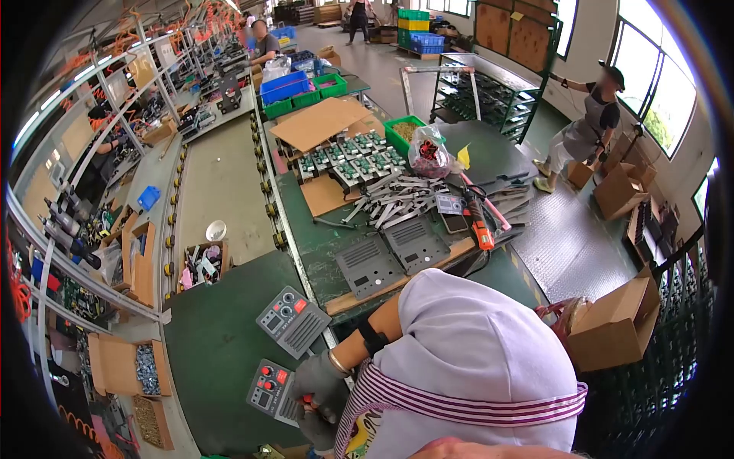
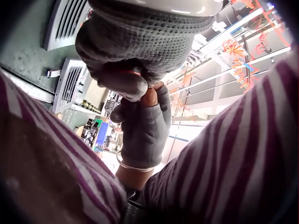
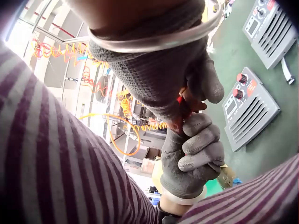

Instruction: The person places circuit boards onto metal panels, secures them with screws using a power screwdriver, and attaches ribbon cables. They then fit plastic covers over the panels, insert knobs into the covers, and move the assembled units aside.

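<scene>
Both hands wear grey gloves with bare fingertips showing and meet in front of the striped apron. My right hand (image 1: 319, 378) (image 3: 149, 74) pinches a small red part (image 3: 181, 99), mostly hidden by fingers. Against it, my left hand (image 1: 317, 430) (image 2: 140, 51) curls its fingers round the same part; a red edge shows in the left wrist view. Beside the hands lies a grey panel (image 1: 277, 392) (image 3: 250, 109) with red knobs and slots. Another such panel (image 1: 293, 321) lies farther up the green bench.
Bare slotted plates (image 1: 370, 265), metal strips (image 1: 401, 197), circuit boards (image 1: 353, 159) and an orange-handled tool (image 1: 480, 223) lie on the side table. Across the bench stand cardboard boxes of small parts (image 1: 147, 370). A roller conveyor (image 1: 222, 180) runs beyond; people are in the background.
</scene>
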### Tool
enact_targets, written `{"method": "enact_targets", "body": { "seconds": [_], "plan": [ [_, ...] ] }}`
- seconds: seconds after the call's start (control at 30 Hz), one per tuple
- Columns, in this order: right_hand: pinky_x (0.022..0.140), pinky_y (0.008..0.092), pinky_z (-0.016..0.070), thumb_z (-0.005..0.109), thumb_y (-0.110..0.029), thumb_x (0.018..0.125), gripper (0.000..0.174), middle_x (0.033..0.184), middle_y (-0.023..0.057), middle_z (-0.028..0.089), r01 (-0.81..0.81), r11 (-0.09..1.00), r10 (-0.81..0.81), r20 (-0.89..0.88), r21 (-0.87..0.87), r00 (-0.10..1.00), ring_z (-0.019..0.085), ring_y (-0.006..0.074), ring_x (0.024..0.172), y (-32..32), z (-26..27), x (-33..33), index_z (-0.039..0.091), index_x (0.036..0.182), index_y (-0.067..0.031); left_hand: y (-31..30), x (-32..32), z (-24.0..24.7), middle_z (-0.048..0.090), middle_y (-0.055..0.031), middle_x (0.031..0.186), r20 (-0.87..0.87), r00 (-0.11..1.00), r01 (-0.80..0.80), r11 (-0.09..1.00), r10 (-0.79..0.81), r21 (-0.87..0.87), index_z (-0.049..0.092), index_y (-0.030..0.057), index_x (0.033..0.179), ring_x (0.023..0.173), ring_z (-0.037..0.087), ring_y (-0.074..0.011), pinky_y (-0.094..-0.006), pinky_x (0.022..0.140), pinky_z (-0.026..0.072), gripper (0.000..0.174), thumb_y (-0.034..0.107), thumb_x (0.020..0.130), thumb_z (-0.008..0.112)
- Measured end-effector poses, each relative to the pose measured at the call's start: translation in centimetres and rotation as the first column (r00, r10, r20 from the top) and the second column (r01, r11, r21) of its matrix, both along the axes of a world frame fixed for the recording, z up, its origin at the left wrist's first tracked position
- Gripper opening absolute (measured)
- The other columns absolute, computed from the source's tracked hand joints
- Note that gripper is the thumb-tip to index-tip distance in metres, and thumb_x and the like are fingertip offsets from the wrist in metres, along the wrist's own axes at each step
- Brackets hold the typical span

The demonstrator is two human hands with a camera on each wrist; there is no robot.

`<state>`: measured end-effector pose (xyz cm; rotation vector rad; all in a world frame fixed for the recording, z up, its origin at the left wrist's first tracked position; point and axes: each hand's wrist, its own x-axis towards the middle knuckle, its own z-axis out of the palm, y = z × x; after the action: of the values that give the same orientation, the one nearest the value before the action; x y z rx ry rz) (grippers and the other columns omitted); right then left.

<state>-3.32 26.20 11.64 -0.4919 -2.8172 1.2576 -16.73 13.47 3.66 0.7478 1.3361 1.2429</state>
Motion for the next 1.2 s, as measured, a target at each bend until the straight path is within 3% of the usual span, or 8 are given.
{"method": "enact_targets", "body": {
  "seconds": [0.03,0.13,0.27,0.47,0.8,0.93,1.03,1.2],
  "plan": [
    [0.068,0.0424,0.0445,0.059,-0.027,0.070,0.024,0.082,0.0131,0.061,-0.019,1.000,0.019,-0.035,0.005,0.999,0.058,0.0328,0.080,0.2,-0.6,-0.1,0.060,0.089,-0.0127,0.2,0.2,0.0,0.053,-0.0092,0.088,0.056,0.997,-0.052,0.999,0.052,-0.012,0.051,-0.0036,0.100,0.078,0.049,-0.0150,-0.0292,0.068,0.0393,0.037,0.029,0.090,0.038],
    [0.069,0.0420,0.0446,0.058,-0.026,0.070,0.025,0.082,0.0134,0.061,-0.052,0.998,0.054,-0.055,0.031,0.997,0.058,0.0328,0.081,0.5,-1.3,0.0,0.060,0.090,-0.0113,-0.4,-0.4,-1.9,0.053,-0.0086,0.091,0.003,1.000,0.007,0.997,-0.007,0.072,0.049,-0.0037,0.105,0.081,0.049,-0.0153,-0.0295,0.070,0.0396,0.037,0.029,0.090,0.039],
    [0.068,0.0414,0.0445,0.059,-0.024,0.069,0.024,0.082,0.0130,0.061,-0.050,0.998,0.053,-0.104,0.039,0.993,0.058,0.0327,0.080,1.0,-2.2,0.6,0.061,0.088,-0.0097,0.2,-0.3,-1.6,0.053,-0.0092,0.092,-0.113,0.990,0.081,0.997,-0.081,-0.006,0.049,-0.0033,0.106,0.082,0.050,-0.0156,-0.0295,0.071,0.0402,0.037,0.028,0.089,0.040],
    [0.067,0.0407,0.0447,0.061,-0.027,0.070,0.024,0.079,0.0127,0.061,-0.032,0.999,0.031,-0.156,-0.008,0.987,0.059,0.0315,0.076,1.4,-2.9,1.3,0.062,0.087,-0.0095,2.2,2.1,0.5,0.054,-0.0090,0.091,-0.021,0.999,0.048,0.998,-0.049,-0.028,0.050,-0.0030,0.104,0.081,0.050,-0.0151,-0.0287,0.070,0.0401,0.036,0.028,0.089,0.041],
    [0.067,0.0426,0.0457,0.060,-0.025,0.068,0.023,0.080,0.0110,0.062,0.024,0.998,-0.019,-0.088,0.053,0.996,0.059,0.0321,0.078,1.9,-1.9,2.9,0.062,0.087,-0.0117,2.9,3.5,2.3,0.054,-0.0086,0.089,0.073,0.997,0.018,0.999,-0.015,-0.040,0.051,-0.0025,0.102,0.079,0.051,-0.0142,-0.0274,0.068,0.0401,0.034,0.028,0.089,0.042],
    [0.068,0.0432,0.0459,0.059,-0.027,0.070,0.028,0.085,0.0119,0.062,0.022,0.999,-0.022,-0.013,0.031,1.000,0.059,0.0325,0.081,2.1,-1.2,3.2,0.059,0.095,-0.0123,2.6,4.3,3.6,0.054,-0.0084,0.088,0.162,0.986,-0.028,1.000,0.030,-0.014,0.051,-0.0023,0.102,0.078,0.051,-0.0139,-0.0268,0.068,0.0401,0.034,0.028,0.089,0.042],
    [0.070,0.0429,0.0463,0.059,-0.027,0.071,0.032,0.088,0.0129,0.061,0.004,1.000,-0.002,0.074,-0.020,0.997,0.059,0.0326,0.083,2.4,-1.4,3.1,0.056,0.100,-0.0126,1.8,2.9,1.2,0.054,-0.0061,0.076,0.153,0.988,0.029,1.000,-0.029,-0.003,0.052,-0.0015,0.098,0.063,0.049,-0.0102,-0.0218,0.056,0.0375,0.031,0.027,0.088,0.044],
    [0.072,0.0425,0.0469,0.059,-0.026,0.071,0.036,0.092,0.0142,0.060,-0.075,0.997,0.074,0.127,0.000,0.989,0.059,0.0329,0.085,2.9,-0.9,2.9,0.055,0.103,-0.0109,1.8,4.4,3.8,0.049,-0.0013,0.062,0.181,0.983,-0.004,1.000,0.000,0.023,0.052,0.0004,0.095,0.048,0.040,-0.0067,-0.0195,0.043,0.0294,0.026,0.024,0.088,0.045]
  ]
}}
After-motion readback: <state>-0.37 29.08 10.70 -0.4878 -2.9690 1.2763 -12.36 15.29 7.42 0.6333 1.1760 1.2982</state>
